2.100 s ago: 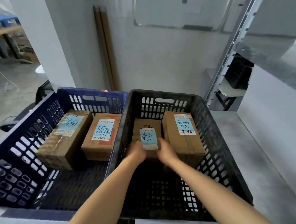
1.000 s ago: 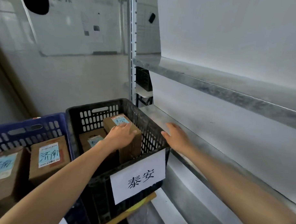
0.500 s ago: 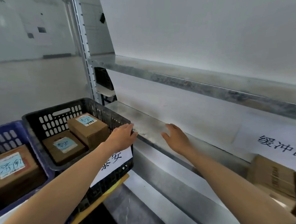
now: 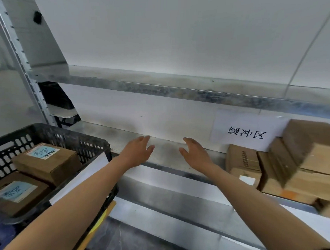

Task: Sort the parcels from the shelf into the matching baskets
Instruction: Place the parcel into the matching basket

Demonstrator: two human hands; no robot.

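Black basket (image 4: 53, 135): far left, beside the end of the metal shelf (image 4: 165, 153); white paper sheet (image 4: 80, 178) hangs on its near wall.
Basket contents: two brown parcels with blue labels, one at the back (image 4: 52, 163), one nearer (image 4: 17, 200).
Left hand (image 4: 139, 152): over the bare shelf, fingers straight, holding nothing.
Right hand (image 4: 195, 154): just beside the left, fingers loosely spread, holding nothing.
Wall sign (image 4: 246, 130): white, black characters, behind the shelf, right of both hands.
Shelf parcels (image 4: 241, 158): stacked cardboard boxes at far right, apart from the right hand, bare shelf between them.
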